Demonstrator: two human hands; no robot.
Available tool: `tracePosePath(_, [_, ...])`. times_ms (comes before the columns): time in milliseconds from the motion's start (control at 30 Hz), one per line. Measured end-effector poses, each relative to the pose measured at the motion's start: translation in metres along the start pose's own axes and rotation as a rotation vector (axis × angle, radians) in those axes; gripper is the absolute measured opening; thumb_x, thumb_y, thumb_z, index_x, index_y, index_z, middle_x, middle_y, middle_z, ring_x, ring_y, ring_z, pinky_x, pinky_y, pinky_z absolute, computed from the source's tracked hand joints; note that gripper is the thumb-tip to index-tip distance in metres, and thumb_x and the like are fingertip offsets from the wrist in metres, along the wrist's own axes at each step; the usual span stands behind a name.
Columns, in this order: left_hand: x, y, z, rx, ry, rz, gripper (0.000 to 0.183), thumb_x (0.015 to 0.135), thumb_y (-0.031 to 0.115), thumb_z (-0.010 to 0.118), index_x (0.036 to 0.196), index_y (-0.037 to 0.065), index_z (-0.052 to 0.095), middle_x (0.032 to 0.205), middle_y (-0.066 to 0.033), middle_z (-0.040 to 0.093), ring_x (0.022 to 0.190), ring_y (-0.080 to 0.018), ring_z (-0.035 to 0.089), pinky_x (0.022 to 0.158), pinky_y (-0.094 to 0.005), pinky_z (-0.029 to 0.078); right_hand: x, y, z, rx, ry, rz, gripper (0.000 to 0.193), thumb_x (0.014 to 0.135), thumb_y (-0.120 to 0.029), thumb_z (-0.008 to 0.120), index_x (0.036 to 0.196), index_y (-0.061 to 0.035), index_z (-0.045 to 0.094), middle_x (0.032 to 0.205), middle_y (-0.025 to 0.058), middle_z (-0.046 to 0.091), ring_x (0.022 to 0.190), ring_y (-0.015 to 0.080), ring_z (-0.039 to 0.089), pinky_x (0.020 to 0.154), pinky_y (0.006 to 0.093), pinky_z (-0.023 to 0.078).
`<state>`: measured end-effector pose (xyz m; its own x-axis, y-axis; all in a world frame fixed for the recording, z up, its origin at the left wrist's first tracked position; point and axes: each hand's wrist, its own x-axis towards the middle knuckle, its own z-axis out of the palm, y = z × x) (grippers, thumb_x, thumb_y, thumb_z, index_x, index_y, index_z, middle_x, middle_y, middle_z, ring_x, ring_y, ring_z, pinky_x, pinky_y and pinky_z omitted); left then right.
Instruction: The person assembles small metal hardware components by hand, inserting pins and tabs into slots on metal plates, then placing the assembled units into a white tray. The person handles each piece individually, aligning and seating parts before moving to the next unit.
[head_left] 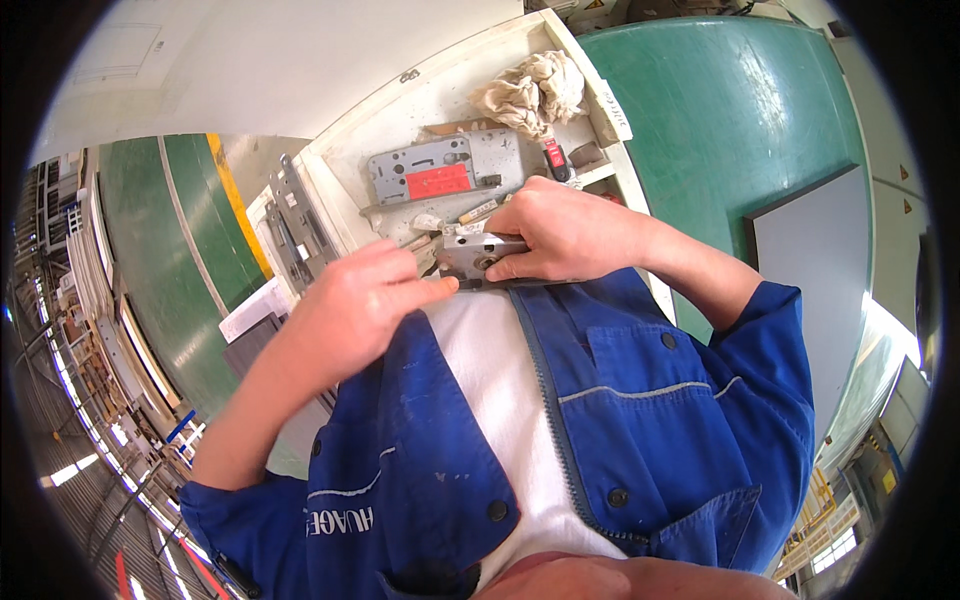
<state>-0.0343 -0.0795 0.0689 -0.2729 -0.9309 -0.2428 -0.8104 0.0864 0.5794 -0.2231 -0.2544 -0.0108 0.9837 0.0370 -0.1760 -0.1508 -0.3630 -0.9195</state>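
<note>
My right hand [575, 230] is wrapped round a grey metal block with holes [482, 256], held close to my chest over the near edge of a white tray [350, 150]. Its thumb lies along the block's front face. My left hand [355, 300] has curled fingers, and one outstretched digit touches the block's lower left corner. Whether anything small sits inside that hand is hidden. Just beyond, in the tray, lies a flat grey metal lock case [400, 170] with a red label [438, 181]. A light-coloured tube-like piece [480, 211] is beside my right fingers.
A crumpled cream cloth [535, 90] and a red-and-black object [556, 158] sit in the tray's far right. Long metal plates [300, 220] stand at its left. A green surface [720, 110] spreads to the right, with a grey panel [810, 240] on it.
</note>
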Motion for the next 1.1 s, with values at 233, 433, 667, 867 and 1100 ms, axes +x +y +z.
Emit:
tracePosePath(233, [0.016,-0.015,-0.011,0.016,-0.170,0.140,0.029,0.077,0.001,0.062,0.102,0.003,0.076,0.081,-0.0102,0.061,0.085,-0.0288,0.062,0.075,-0.0396,0.054,0.007,-0.010,-0.002,-0.019,-0.011,-0.015,0.030,0.083,-0.020,0.072,0.073,0.0074,0.064,0.069,0.0266,0.062,0.074,0.0442,0.065,0.069,0.0490,0.051])
tracePosePath(433, [0.010,0.007,0.002,0.108,-0.038,0.060,0.034,0.074,0.001,0.066,0.106,0.004,0.076,0.081,-0.0082,0.060,0.082,-0.0263,0.061,0.071,-0.0361,0.054,0.004,-0.012,0.001,-0.041,0.034,0.037,0.029,0.082,-0.019,0.072,0.073,0.0072,0.066,0.071,0.0273,0.063,0.077,0.0439,0.066,0.071,0.0487,0.052])
tracePosePath(667, [-0.002,0.025,0.008,0.314,-0.049,0.099,0.028,0.078,0.007,0.066,0.104,-0.002,0.072,0.083,-0.0051,0.059,0.086,-0.0208,0.060,0.073,-0.0323,0.054,0.001,-0.017,0.005,-0.043,0.016,0.044,0.027,0.082,-0.019,0.074,0.075,0.0064,0.067,0.075,0.0272,0.066,0.080,0.0448,0.067,0.075,0.0497,0.054])
tracePosePath(867, [-0.005,0.039,0.015,0.399,0.014,0.091,0.024,0.078,0.007,0.068,0.100,-0.002,0.072,0.082,-0.0050,0.058,0.084,-0.0206,0.059,0.071,-0.0327,0.052,-0.001,-0.019,0.006,-0.111,0.042,0.034,0.026,0.083,-0.019,0.074,0.079,0.0061,0.068,0.077,0.0270,0.067,0.082,0.0452,0.067,0.076,0.0501,0.054])
tracePosePath(1100, [0.002,0.013,-0.010,0.148,0.005,0.005,0.025,0.076,0.007,0.065,0.099,0.006,0.076,0.079,-0.0074,0.058,0.082,-0.0269,0.061,0.071,-0.0388,0.053,-0.001,-0.021,-0.003,-0.059,0.016,0.017,0.028,0.084,-0.019,0.074,0.078,0.0069,0.066,0.074,0.0258,0.065,0.080,0.0441,0.066,0.073,0.0487,0.052])
